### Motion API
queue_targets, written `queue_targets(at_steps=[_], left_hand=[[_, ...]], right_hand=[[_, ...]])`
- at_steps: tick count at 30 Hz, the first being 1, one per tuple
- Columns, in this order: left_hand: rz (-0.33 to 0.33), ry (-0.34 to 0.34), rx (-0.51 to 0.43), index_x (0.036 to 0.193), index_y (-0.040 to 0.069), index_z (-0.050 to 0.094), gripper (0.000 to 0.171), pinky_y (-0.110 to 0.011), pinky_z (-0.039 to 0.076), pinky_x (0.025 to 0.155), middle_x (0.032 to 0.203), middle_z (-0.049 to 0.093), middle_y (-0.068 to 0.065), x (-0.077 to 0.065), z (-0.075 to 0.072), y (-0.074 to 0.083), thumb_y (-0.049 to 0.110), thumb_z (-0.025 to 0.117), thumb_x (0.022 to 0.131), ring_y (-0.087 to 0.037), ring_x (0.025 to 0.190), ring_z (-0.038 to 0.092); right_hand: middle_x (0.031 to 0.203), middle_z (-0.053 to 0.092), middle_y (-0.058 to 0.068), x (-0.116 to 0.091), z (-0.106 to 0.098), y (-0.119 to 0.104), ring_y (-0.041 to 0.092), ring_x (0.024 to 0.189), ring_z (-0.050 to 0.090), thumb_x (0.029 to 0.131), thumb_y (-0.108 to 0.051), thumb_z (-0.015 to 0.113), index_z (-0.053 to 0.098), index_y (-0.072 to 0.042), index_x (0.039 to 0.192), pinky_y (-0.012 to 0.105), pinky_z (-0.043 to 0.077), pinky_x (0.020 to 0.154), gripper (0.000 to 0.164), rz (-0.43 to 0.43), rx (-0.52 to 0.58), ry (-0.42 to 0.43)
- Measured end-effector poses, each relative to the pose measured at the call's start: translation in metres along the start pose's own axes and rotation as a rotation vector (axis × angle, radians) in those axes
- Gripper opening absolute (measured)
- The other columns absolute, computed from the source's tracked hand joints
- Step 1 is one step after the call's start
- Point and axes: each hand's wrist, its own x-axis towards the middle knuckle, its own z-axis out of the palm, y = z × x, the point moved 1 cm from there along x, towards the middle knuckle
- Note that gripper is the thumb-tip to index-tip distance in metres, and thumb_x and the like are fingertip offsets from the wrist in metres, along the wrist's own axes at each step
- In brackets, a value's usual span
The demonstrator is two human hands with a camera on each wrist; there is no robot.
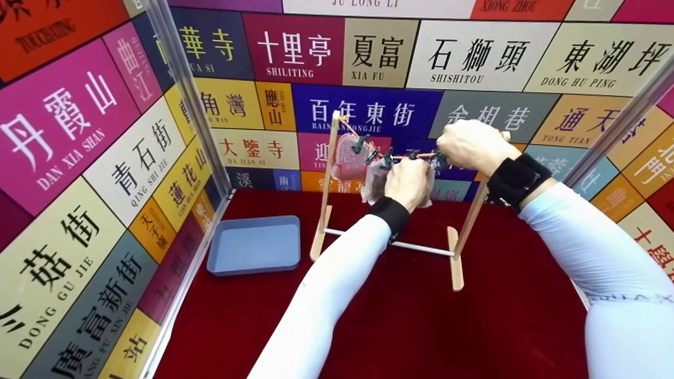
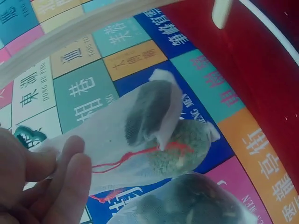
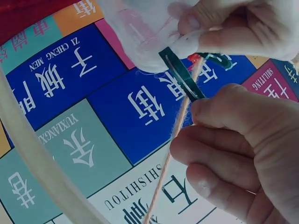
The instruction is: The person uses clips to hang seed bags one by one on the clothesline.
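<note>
My left hand (image 1: 408, 185) pinches the upper end of a white mesh pouch (image 2: 154, 112) with dark contents at its bottom. My right hand (image 1: 474, 145) grips a dark green clip (image 3: 180, 73) beside the string (image 3: 169, 156), close to the left fingers in the right wrist view. Behind the held pouch, in the left wrist view, hang a pouch of greenish bits (image 2: 175, 158) with a red drawstring and a pouch of dark pieces (image 2: 191, 203). Several other green clips (image 1: 360, 143) sit along the string. Whether the gripped clip bites the pouch, I cannot tell.
The string spans a wooden stand with upright posts (image 1: 329, 168), flat feet (image 1: 455, 268) and a white lower bar (image 1: 421, 247). A blue-grey tray (image 1: 255, 245) lies left of it on the red cloth (image 1: 400, 321). Lettered panels (image 1: 363, 108) rise behind and at the sides.
</note>
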Motion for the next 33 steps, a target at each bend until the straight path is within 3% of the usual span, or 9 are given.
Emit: queue_targets(at_steps=[5, 10, 13, 16, 21, 25, 27, 29, 33], left_hand=[[-0.02, -0.006, -0.111, 0.101, 0.035, 0.088, 0.024, -0.044, 0.069, 0.082, 0.112, 0.088, 0.003, 0.003, -0.001, -0.003, 0.022, 0.067, 0.106, -0.026, 0.101, 0.086], [-0.083, 0.079, -0.296, 0.115, 0.04, 0.089, 0.03, -0.04, 0.068, 0.085, 0.114, 0.088, 0.01, 0.006, 0.001, -0.007, 0.019, 0.071, 0.106, -0.022, 0.102, 0.086], [-0.115, 0.127, -0.356, 0.121, 0.04, 0.088, 0.024, -0.037, 0.068, 0.087, 0.118, 0.088, 0.01, 0.006, 0.002, -0.008, 0.026, 0.073, 0.108, -0.019, 0.104, 0.086], [-0.108, 0.139, -0.349, 0.122, 0.039, 0.088, 0.021, -0.037, 0.068, 0.089, 0.12, 0.087, 0.009, 0.004, 0.004, -0.01, 0.032, 0.074, 0.109, -0.019, 0.107, 0.086], [-0.012, 0.13, -0.298, 0.125, 0.039, 0.087, 0.021, -0.036, 0.069, 0.089, 0.122, 0.087, 0.008, -0.001, 0.006, -0.016, 0.036, 0.072, 0.11, -0.019, 0.107, 0.086], [0.146, 0.13, -0.345, 0.122, 0.025, 0.088, 0.02, -0.032, 0.068, 0.091, 0.117, 0.088, 0.004, -0.014, 0.01, -0.029, 0.029, 0.072, 0.111, -0.017, 0.104, 0.086], [0.223, 0.113, -0.394, 0.118, 0.017, 0.088, 0.019, -0.031, 0.068, 0.091, 0.113, 0.089, 0.0, -0.024, 0.011, -0.04, 0.023, 0.072, 0.11, -0.018, 0.1, 0.086], [0.273, 0.072, -0.424, 0.115, 0.011, 0.087, 0.019, -0.032, 0.067, 0.092, 0.111, 0.089, -0.004, -0.035, 0.01, -0.054, 0.018, 0.071, 0.109, -0.02, 0.097, 0.086], [0.269, -0.055, -0.429, 0.115, 0.009, 0.086, 0.022, -0.034, 0.067, 0.092, 0.111, 0.089, -0.005, -0.058, 0.002, -0.092, 0.02, 0.068, 0.11, -0.022, 0.096, 0.085]], right_hand=[[0.078, 0.071, 0.017, -0.002, -0.001, 0.008, 0.037, 0.068, 0.066, 0.085, 0.0, 0.079, 0.071, -0.005, 0.071, 0.059, 0.064, 0.064, 0.017, -0.033, 0.066, -0.024], [0.072, 0.072, 0.01, -0.005, 0.004, 0.02, 0.031, 0.065, 0.064, 0.086, -0.008, 0.088, 0.08, -0.008, 0.075, 0.055, 0.064, 0.066, 0.014, -0.111, 0.155, 0.007], [0.07, 0.072, 0.01, -0.003, 0.009, 0.02, 0.03, 0.061, 0.064, 0.087, -0.013, 0.089, 0.081, -0.006, 0.078, 0.054, 0.064, 0.065, 0.013, -0.1, 0.183, 0.031], [0.071, 0.072, 0.009, -0.001, 0.017, 0.017, 0.03, 0.062, 0.065, 0.085, -0.023, 0.089, 0.082, -0.005, 0.085, 0.055, 0.063, 0.063, 0.019, -0.052, 0.198, 0.044], [0.078, 0.071, 0.011, -0.005, 0.032, 0.012, 0.033, 0.069, 0.067, 0.083, -0.027, 0.092, 0.076, -0.005, 0.087, 0.056, 0.061, 0.064, 0.028, 0.007, 0.241, 0.154], [0.088, 0.075, 0.016, -0.018, 0.048, 0.002, 0.037, 0.075, 0.071, 0.087, -0.02, 0.09, 0.078, 0.0, 0.106, 0.058, 0.064, 0.072, 0.03, 0.041, 0.303, 0.297], [0.092, 0.077, 0.02, -0.025, 0.054, -0.007, 0.039, 0.076, 0.073, 0.089, -0.02, 0.089, 0.078, 0.002, 0.117, 0.059, 0.064, 0.071, 0.037, 0.101, 0.33, 0.373], [0.089, 0.078, 0.019, -0.034, 0.059, -0.017, 0.039, 0.072, 0.072, 0.091, -0.022, 0.086, 0.079, 0.0, 0.113, 0.059, 0.062, 0.064, 0.031, 0.202, 0.37, 0.429], [0.077, 0.079, 0.016, -0.058, 0.071, -0.037, 0.034, 0.06, 0.069, 0.096, -0.025, 0.079, 0.081, -0.004, 0.09, 0.056, 0.059, 0.055, 0.021, 0.397, 0.467, 0.428]])
